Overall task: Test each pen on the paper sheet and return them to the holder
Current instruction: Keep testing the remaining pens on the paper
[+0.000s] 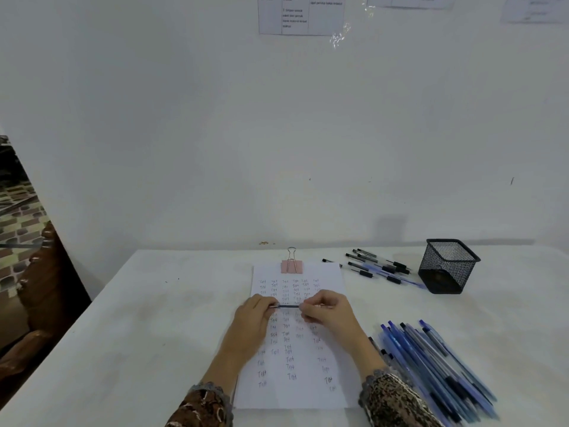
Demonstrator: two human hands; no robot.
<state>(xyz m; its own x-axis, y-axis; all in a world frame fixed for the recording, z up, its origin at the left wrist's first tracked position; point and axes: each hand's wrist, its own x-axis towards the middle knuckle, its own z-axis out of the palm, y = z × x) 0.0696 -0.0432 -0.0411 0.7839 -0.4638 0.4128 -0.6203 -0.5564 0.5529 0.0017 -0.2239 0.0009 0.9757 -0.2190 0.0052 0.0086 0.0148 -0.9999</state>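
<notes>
Over the middle of the paper sheet (332, 272), one pen (288, 306) is held level between two hands.
Left hand (255, 315) and right hand (329, 309) each pinch one end with curled fingers, likely working the cap. Pull straight along the barrel, tip clear of the writing. The holder (446, 266) stands by the table's (154, 303) far right edge.

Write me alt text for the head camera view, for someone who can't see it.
Left hand and right hand pinch one pen between them, level over a paper sheet filled with handwritten marks and held by a pink clip. A black mesh holder stands far right with loose pens beside it; a pile of blue pens lies near right.
</notes>
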